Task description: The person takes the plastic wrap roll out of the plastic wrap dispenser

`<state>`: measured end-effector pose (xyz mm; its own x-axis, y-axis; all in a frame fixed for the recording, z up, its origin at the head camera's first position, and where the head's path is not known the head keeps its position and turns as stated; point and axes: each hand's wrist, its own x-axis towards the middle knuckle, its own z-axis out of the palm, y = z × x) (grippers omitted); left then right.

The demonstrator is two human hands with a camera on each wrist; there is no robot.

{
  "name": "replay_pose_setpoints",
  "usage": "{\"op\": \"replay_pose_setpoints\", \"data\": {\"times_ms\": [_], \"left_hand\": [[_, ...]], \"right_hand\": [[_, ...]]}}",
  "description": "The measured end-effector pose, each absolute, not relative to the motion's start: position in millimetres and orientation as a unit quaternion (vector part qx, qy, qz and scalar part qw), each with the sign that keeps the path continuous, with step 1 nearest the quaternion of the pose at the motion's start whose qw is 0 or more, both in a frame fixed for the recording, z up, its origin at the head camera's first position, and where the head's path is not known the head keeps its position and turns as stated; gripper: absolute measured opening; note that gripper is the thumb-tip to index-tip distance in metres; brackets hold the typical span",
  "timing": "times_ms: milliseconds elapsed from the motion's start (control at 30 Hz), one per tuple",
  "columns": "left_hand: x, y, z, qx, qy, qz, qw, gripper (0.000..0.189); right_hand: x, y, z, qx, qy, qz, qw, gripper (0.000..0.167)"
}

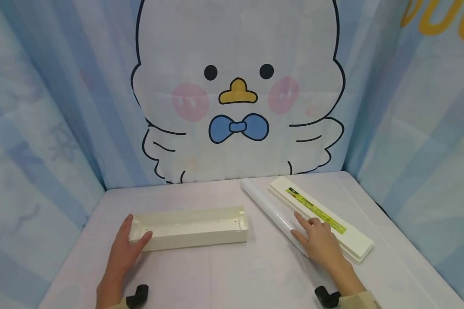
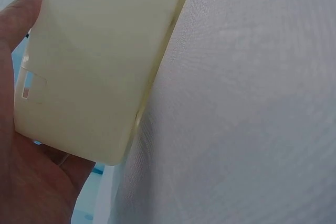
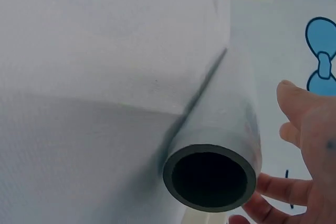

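A long cream plastic box, its top uncovered, lies on the table at centre-left in the head view. My left hand holds its left end, thumb over the near rim and fingers round the end wall; the left wrist view shows the box's smooth side wall close up. To the right lies a white roll with a hollow dark core, slanting towards me. My right hand hovers over the roll's near part with fingers loosely spread, the thumb apart from it. Whether the other fingers touch the roll, I cannot tell.
Just right of the roll, roughly parallel, lies a cream lid with a yellow-green label. A pale cloth covers the table. Printed curtains hang at the back and both sides.
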<state>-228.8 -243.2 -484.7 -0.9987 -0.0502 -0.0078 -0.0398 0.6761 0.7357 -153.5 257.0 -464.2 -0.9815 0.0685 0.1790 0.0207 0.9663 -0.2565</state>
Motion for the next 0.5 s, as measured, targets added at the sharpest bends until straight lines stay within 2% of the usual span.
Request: {"op": "replay_pose_setpoints", "data": {"times_ms": [367,500], "left_hand": [[-230,-254,-487,0.010,-0.920,-0.391,-0.005,0.100],[-224,-259,-485,0.015,-0.928,-0.372,0.028,0.097]], "right_hand": [[-143,264,-447,-0.028,-0.983,0.133,0.123,0.059],[-141,264,-443,-0.013,-0.981,0.128,0.145,0.056]]}}
